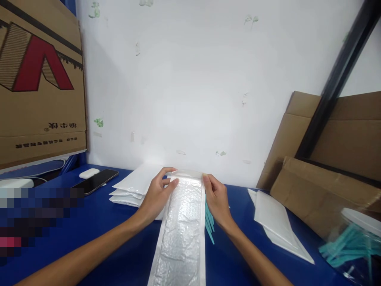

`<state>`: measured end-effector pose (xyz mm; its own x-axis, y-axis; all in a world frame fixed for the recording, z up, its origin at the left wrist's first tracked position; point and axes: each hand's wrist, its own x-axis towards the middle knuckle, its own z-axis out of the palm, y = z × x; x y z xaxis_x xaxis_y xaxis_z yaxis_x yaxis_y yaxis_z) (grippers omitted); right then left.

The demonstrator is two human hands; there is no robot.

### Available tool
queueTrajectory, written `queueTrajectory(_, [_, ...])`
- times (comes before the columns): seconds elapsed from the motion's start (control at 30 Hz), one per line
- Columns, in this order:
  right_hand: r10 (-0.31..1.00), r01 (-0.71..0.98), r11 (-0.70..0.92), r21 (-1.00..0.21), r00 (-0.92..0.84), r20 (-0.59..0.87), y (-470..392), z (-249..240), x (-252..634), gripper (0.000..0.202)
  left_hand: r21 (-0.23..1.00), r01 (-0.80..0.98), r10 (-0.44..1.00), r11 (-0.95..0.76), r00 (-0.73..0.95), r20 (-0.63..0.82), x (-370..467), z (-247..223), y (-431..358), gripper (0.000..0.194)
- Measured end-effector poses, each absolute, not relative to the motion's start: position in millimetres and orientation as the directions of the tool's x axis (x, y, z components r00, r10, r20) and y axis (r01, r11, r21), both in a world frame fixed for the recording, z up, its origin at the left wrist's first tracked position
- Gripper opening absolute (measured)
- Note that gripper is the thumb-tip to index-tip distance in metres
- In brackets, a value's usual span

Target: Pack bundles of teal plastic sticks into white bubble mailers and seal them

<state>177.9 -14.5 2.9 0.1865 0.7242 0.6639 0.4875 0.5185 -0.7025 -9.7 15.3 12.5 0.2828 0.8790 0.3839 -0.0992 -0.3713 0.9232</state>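
Reaching forward with bare, converging forearms (98, 247); pinching between thumb and curled fingers (161, 173) of bare left hand (157, 192) and bare right hand (218, 200).

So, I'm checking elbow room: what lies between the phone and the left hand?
In the head view, a stack of white mailers lies between the phone and left hand.

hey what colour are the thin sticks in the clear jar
The sticks are light teal, showing best in the head view.

A patchy white wall (190, 87) stands behind a blue tabletop (127, 264) and black post (336, 79).
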Motion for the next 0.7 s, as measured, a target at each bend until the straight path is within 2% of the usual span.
queueTrajectory(0.1, [0.746,0.431,0.533,-0.728,0.167,0.645,-15.4,-1.2,178.3,0.032,0.929,-0.12,0.877,-0.351,0.304,0.371,-10.1,11.3,15.9,0.023])
queueTrajectory(0.23, [0.755,0.406,0.54,-0.737,0.153,0.637,-17.6,-4.1,179.4,0.033,0.935,-0.088,0.892,-0.342,0.283,0.353,-8.6,11.3,17.4,0.017])
queueTrajectory(0.4, [0.757,0.382,0.564,-0.732,0.115,0.644,-22.7,-2.1,179.8,0.032,0.958,-0.074,0.934,-0.276,0.215,0.285,-8.3,11.8,18.6,0.016])
queueTrajectory(0.57, [0.758,0.321,0.576,-0.752,0.133,0.638,-24.0,-0.9,182.2,0.039,0.954,-0.247,0.909,-0.169,0.334,0.248,-12.8,10.1,19.4,0.027])
queueTrajectory(0.7, [0.797,0.258,0.55,-0.794,0.121,0.592,-21.5,-1.7,181.8,0.029,0.959,-0.207,0.909,-0.191,0.331,0.253,-12.5,9.6,19.3,0.025])
